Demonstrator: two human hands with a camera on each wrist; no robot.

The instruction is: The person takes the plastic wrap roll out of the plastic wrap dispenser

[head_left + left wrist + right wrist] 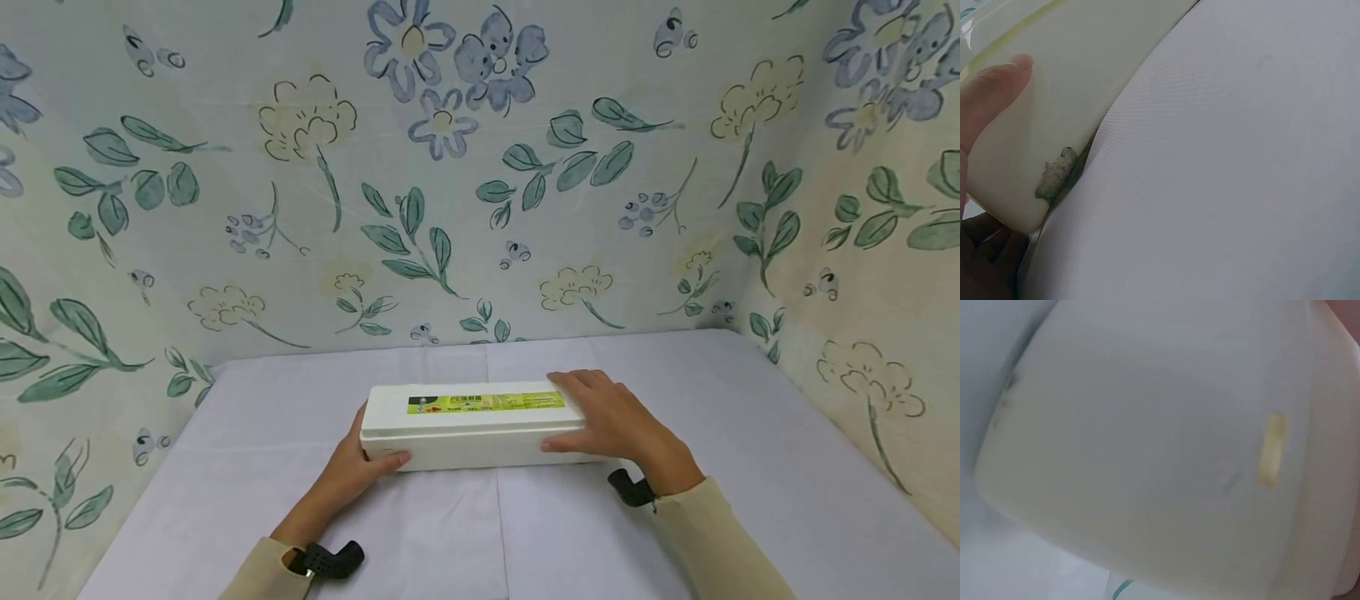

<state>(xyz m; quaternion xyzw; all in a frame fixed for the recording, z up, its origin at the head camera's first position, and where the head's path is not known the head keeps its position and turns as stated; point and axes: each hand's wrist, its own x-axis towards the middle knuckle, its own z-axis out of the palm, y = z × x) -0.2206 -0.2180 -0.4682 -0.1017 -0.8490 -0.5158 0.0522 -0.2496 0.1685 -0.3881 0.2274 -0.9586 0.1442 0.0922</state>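
A long white cling film box [465, 450] lies crosswise on the table, a yellow-green label [487, 403] along its lid. My left hand [348, 467] grips its left end, thumb on the front wall and fingers round the far side. At the other end, my right hand [615, 421] holds the box with the thumb on the front and the fingers reaching over the lid. In the left wrist view, a rough greyish patch [1057, 175] marks the box's lower corner near the left thumb [994, 94]. The right wrist view is filled by the box's end wall [1147, 444].
A white cloth [420, 533] with a centre crease covers the table. Behind it and at both sides stand flower-patterned fabric walls [465, 250]. Each wrist carries a black camera mount, the left one [337, 560] close over the cloth.
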